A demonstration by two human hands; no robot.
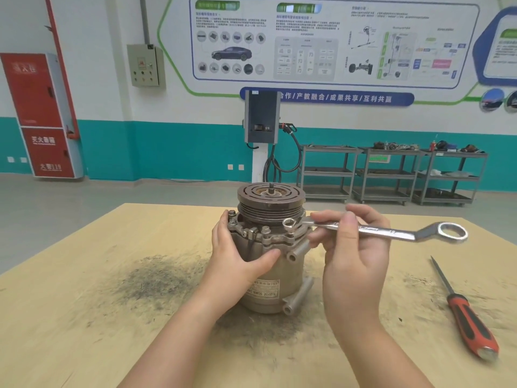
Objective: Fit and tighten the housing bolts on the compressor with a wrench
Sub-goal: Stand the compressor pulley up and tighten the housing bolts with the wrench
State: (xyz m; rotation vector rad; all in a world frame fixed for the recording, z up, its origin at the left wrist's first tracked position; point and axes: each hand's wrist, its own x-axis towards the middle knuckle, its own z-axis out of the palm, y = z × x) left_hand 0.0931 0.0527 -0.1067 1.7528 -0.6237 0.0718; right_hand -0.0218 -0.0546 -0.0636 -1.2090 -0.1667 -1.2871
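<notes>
- Right now the right hand [354, 247] pinches the wrench [375, 229] near the middle of its shank, thumb and fingers curled round it, with the small ring end on a bolt [289, 226] at the flange's right side.
- Wrist raised, palm turned inward, forearm coming up from below.
- Opposite, the left hand [237, 254] holds the compressor [268, 247], fingers wrapped round the far side, thumb across the front.
- Two more bolts [232, 217] already sit in the flange; I judge tightening is underway, not finished.
- Upright mid-desk [84, 303] stands the compressor, and a screwdriver [464, 312] lies well apart on the right.
</notes>
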